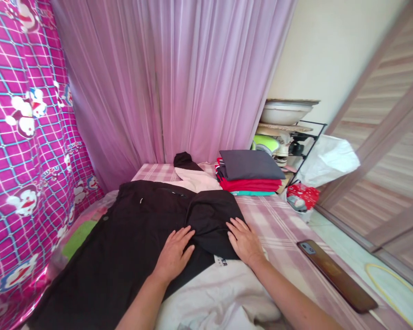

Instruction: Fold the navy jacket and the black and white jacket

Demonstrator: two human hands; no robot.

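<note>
Surface: a bed [289,229] covered by a pink plaid sheet is seen, with garments laid across it.
Black garment [124,247]: spread flat over the left half of the bed, reaching from the far edge to the near left corner; one part is folded over near the middle.
Left hand [175,255]: laid palm down on the black garment, fingers extended and slightly spread, tips at the edge of the folded part.
Right hand [245,242]: laid palm down on the folded part, fingers extended and close together.
White garment [227,293]: lies under the black garment at the near edge; a small dark print is visible beside the right wrist, only the letters "ER" being legible.
Folded stack [249,176]: placed at the far right corner; a dark grey piece is on top, red and teal pieces beneath.
Phone [335,275]: lies face down along the right edge.
Rack [296,137]: stands beyond the far right corner; a white basin [285,111] is held on top, its contents not visible.
White plastic bag [328,158]: rests beside the rack; contents cannot be told.
</note>
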